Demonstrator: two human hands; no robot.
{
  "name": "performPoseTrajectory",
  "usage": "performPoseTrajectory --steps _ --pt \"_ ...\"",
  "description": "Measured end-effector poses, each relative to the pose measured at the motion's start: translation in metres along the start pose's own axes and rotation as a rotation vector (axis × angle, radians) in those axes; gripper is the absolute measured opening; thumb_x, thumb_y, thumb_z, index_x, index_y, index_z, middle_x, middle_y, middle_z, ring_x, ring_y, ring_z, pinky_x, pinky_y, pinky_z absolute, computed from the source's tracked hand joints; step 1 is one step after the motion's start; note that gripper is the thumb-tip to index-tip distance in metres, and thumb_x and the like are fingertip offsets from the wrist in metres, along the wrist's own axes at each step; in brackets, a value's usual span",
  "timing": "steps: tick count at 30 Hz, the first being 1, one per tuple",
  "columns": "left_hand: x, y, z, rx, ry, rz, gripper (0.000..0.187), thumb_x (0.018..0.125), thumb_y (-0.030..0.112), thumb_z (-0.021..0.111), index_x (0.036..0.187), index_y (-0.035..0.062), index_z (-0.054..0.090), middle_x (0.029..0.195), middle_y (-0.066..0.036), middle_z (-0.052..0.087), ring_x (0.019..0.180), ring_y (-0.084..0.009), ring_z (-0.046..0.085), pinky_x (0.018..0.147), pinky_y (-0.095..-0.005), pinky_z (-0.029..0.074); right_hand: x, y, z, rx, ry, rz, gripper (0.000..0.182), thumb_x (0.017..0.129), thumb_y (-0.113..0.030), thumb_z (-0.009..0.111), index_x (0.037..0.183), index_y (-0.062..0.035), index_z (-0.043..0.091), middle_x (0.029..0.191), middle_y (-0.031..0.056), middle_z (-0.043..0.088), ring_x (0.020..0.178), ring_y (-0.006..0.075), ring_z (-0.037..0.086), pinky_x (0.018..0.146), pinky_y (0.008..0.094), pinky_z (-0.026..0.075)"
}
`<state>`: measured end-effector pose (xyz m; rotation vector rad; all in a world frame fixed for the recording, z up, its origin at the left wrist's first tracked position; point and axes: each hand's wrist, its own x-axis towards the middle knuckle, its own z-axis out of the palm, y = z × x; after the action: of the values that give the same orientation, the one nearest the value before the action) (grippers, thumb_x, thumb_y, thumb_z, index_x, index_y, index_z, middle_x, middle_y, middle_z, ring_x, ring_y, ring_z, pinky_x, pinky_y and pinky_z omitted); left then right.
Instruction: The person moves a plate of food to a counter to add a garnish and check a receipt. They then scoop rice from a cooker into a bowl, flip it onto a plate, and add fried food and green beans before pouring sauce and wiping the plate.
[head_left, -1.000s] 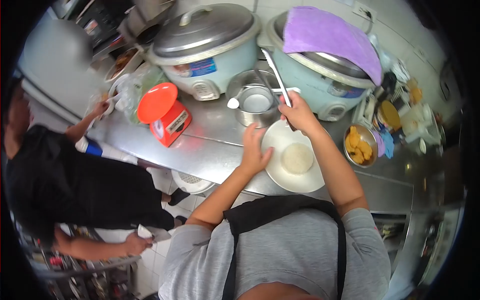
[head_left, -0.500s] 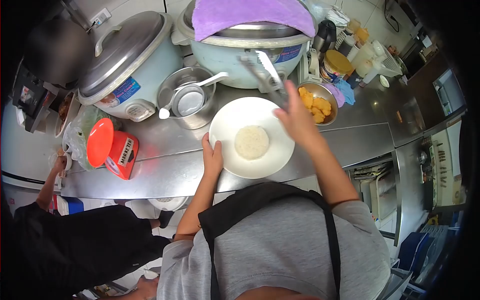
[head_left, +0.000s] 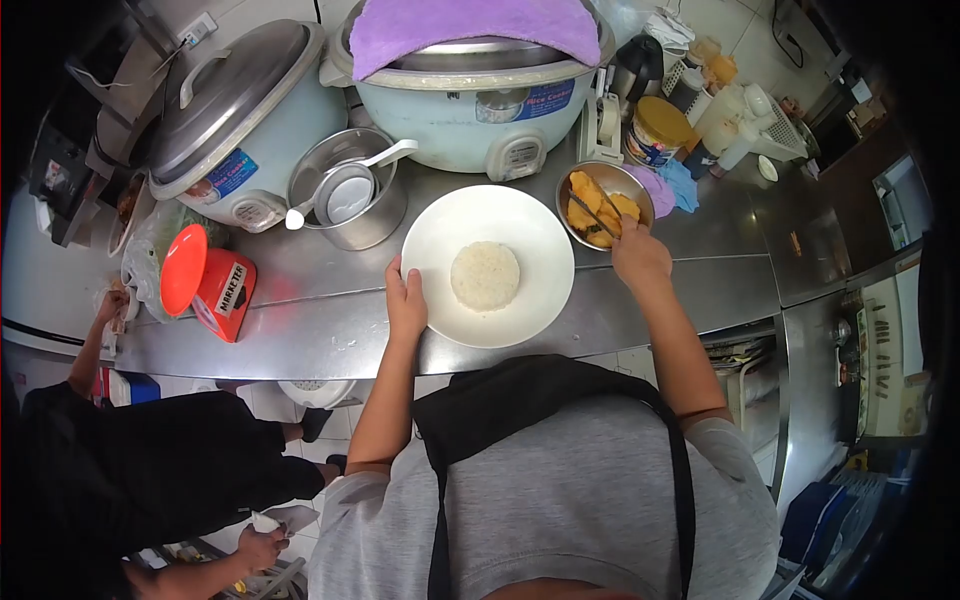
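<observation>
Two hands are at work: your left hand (head_left: 406,303) rests flat on the rim of the white plate (head_left: 440,235), which carries a mound of rice (head_left: 485,275) at its middle. Your right hand (head_left: 640,258), raised over the plate half a second ago, has dropped to the metal bowl (head_left: 645,200) of fried pieces (head_left: 585,190), fingers closed on tongs (head_left: 597,212). So you are now picking from the bowl. Whether the tong tips grip a piece is too small to tell; your palm is hidden.
</observation>
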<state>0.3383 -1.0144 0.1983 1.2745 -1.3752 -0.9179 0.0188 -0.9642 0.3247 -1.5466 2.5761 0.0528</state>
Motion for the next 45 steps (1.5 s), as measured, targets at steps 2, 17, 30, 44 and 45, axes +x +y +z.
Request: performPoseTrajectory --steps 2,17,30,44,45 --pt "-0.002 0.003 0.0 -0.02 -0.007 -0.033 0.039 0.086 0.012 0.039 0.118 -0.0079 0.031 0.111 -0.02 0.046 0.099 -0.022 0.047 0.085 -0.0294 0.038 0.0 0.004 -0.003 -0.014 -0.024 -0.034 0.036 0.082 -0.024 0.043 0.114 -0.0068 0.041 0.102 0.0175 0.054 0.09 0.0317 0.055 0.076 0.0399 0.044" --pt "-0.001 0.001 -0.001 -0.018 0.003 -0.024 0.042 0.082 0.012 0.043 0.118 -0.0074 0.032 0.112 -0.023 0.046 0.103 -0.0277 0.047 0.087 -0.0325 0.036 -0.015 0.048 -0.039 0.794 -0.072 -0.095 0.032 0.08 -0.014 0.047 0.11 -0.0055 0.052 0.066 0.0081 0.054 0.056 0.0146 0.052 0.055 0.0275 0.043" --pt "-0.003 0.008 -0.003 0.042 0.01 0.021 0.042 0.081 0.01 0.043 0.118 -0.0077 0.032 0.11 -0.024 0.047 0.102 -0.0301 0.048 0.088 -0.0345 0.036 -0.016 -0.029 0.01 0.373 -0.288 -0.391 0.03 0.079 -0.02 0.046 0.103 -0.0043 0.054 0.09 0.0188 0.058 0.086 0.0317 0.055 0.074 0.0378 0.042" --pt "-0.001 0.005 -0.002 0.003 -0.021 -0.055 0.039 0.083 0.008 0.04 0.117 -0.0068 0.031 0.111 -0.019 0.044 0.103 -0.022 0.044 0.088 -0.0301 0.035 -0.018 -0.011 -0.023 -0.032 -0.098 0.005 0.029 0.08 -0.023 0.046 0.103 -0.0054 0.051 0.092 0.0167 0.059 0.087 0.0304 0.057 0.076 0.039 0.044" --pt "-0.002 0.007 -0.002 0.008 -0.02 -0.044 0.039 0.083 0.008 0.04 0.117 -0.0068 0.031 0.111 -0.019 0.044 0.103 -0.0221 0.044 0.088 -0.0302 0.035 -0.016 -0.014 -0.02 -0.038 -0.115 0.03 0.029 0.08 -0.023 0.046 0.103 -0.0053 0.052 0.092 0.0163 0.059 0.087 0.0303 0.057 0.076 0.0388 0.044"
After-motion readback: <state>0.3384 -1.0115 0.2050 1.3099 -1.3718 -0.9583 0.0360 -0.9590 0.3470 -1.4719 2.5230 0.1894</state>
